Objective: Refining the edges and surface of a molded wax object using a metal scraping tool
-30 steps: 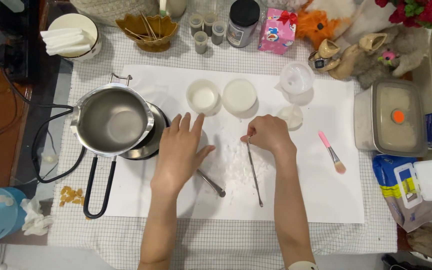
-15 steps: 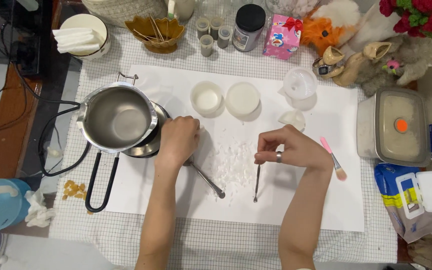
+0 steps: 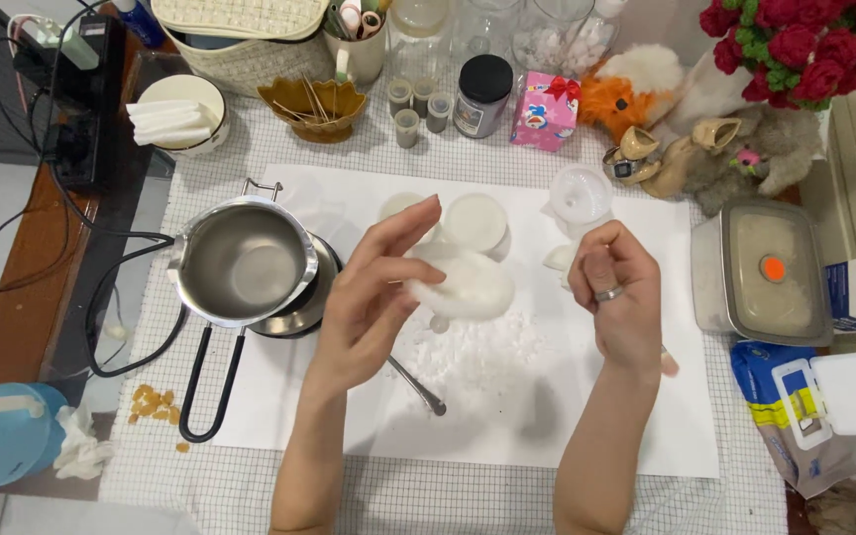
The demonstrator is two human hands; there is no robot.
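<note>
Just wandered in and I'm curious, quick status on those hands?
Left hand raised, fingers on a white lump. Right hand lifted, curled, contents unclear. White flakes on the paper sheet below. Nothing between the hands.

A table (image 3: 507, 500) is being covered by a white gridded cloth (image 3: 428, 495), on which a white paper sheet (image 3: 567, 416) is being carried (white flakes (image 3: 468, 347) and a metal spoon (image 3: 418, 386) are lying on it). Toward the left edge a steel pot (image 3: 243, 261) is sitting; at the right edge, a lidded box (image 3: 765, 267).
</note>
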